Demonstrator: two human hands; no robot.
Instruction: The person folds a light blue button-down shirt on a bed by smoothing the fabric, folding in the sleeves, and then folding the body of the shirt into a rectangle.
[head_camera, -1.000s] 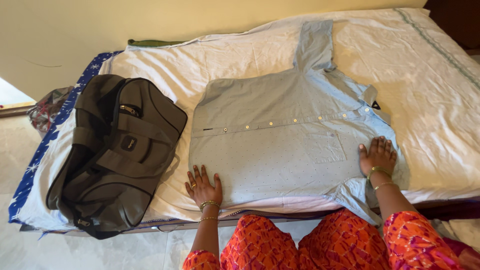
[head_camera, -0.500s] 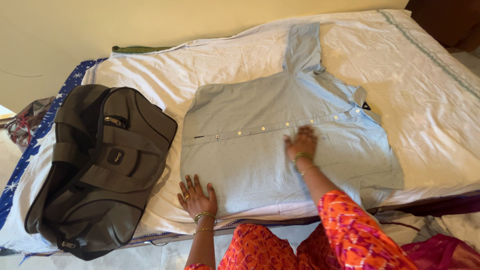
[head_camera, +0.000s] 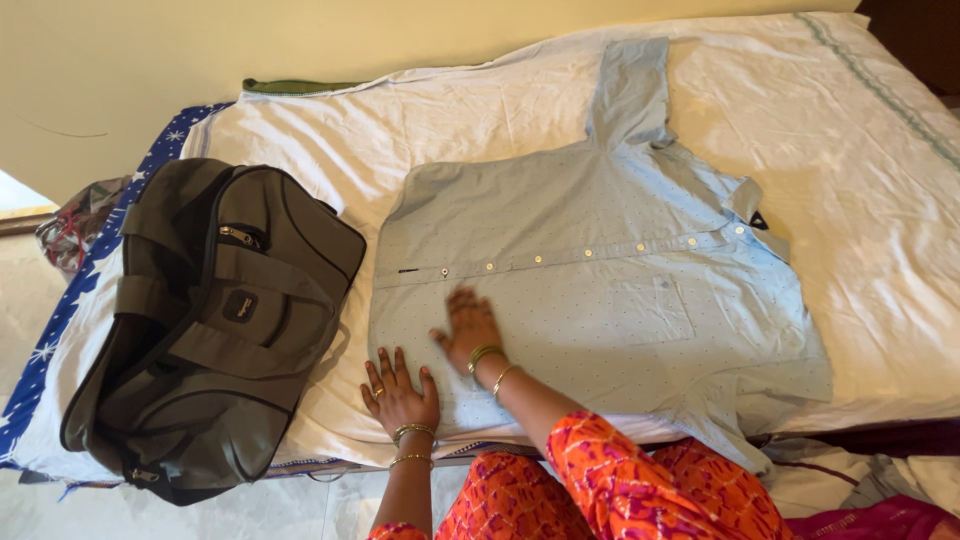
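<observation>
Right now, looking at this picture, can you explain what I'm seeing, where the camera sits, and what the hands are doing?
The camera is worn on a person's head and looks down at their own two bare hands. A light blue shirt lies spread flat, buttoned, on a bed's white sheet. The left hand presses flat on the shirt's near corner. The right hand, slightly blurred, lies open on the shirt beside it. Neither holds anything. A grey duffel bag sits on the bed to the left.
</observation>
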